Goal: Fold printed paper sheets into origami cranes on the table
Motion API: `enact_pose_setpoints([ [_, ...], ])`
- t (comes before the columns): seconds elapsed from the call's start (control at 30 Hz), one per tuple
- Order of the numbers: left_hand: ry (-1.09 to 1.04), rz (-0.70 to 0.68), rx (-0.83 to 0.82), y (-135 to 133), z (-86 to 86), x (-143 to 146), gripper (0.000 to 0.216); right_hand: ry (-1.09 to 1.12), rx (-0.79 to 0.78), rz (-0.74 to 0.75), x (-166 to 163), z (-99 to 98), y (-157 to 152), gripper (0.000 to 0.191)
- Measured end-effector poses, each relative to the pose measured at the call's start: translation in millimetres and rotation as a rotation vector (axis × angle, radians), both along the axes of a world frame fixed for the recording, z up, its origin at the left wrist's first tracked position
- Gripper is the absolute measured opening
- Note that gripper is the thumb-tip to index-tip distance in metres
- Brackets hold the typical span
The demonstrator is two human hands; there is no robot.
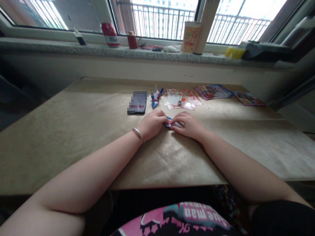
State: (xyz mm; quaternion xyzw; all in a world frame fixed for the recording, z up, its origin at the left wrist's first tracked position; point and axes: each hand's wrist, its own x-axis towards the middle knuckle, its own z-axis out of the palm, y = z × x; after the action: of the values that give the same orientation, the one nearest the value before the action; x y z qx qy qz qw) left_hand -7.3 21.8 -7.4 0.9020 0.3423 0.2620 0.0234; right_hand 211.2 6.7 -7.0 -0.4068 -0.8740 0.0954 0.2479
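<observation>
Between my two hands, low on the table, lies a small piece of folded printed paper [169, 122] in blue, white and red. The fingers of my left hand [154, 123] are closed on its left end. From the other side, my right hand [188, 124] pinches its right part between thumb and fingers. Part of the paper is hidden under the fingertips. Just beyond my hands stands a folded paper crane [157, 97] in similar blue and white print, with pointed tips.
A phone [137, 103] lies left of the crane. Printed sheets [182, 98] spread to its right, with a stack of colourful leaflets [213, 91] and another leaflet pile [248, 98] beyond. On the windowsill [93, 49] stand a red can [110, 34] and a paper cup [190, 37].
</observation>
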Motion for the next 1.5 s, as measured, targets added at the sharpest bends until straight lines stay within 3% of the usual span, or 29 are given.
enact_pose_setpoints([
  [0.43, 0.108, 0.023, -0.039, -2.7, 1.6, -0.7, 0.022, -0.004, 0.087, -0.005, -2.0, 0.1, 1.8, 0.016],
  [0.63, 0.108, 0.026, -0.041, -2.6, 1.9, -0.6, 0.023, -0.079, 0.14, -0.109, 0.2, 1.3, 5.7, 0.016],
  [0.9, 0.07, 0.018, -0.091, -4.1, 2.7, 0.0, 0.022, -0.092, 0.091, -0.195, 2.4, -2.4, 7.3, 0.014],
  [1.13, 0.014, -0.04, -0.106, 2.2, 0.0, -1.2, 0.018, 0.043, 0.033, -0.187, 1.6, -7.8, 9.0, 0.01],
  [1.3, 0.061, 0.023, -0.071, 2.6, 1.1, -1.4, 0.017, 0.083, 0.024, -0.085, -2.0, -3.7, 6.8, 0.023],
  [1.5, 0.096, 0.178, -0.103, -1.4, 2.0, 1.0, 0.029, 0.056, 0.03, -0.077, -2.9, -4.7, 7.3, 0.014],
])
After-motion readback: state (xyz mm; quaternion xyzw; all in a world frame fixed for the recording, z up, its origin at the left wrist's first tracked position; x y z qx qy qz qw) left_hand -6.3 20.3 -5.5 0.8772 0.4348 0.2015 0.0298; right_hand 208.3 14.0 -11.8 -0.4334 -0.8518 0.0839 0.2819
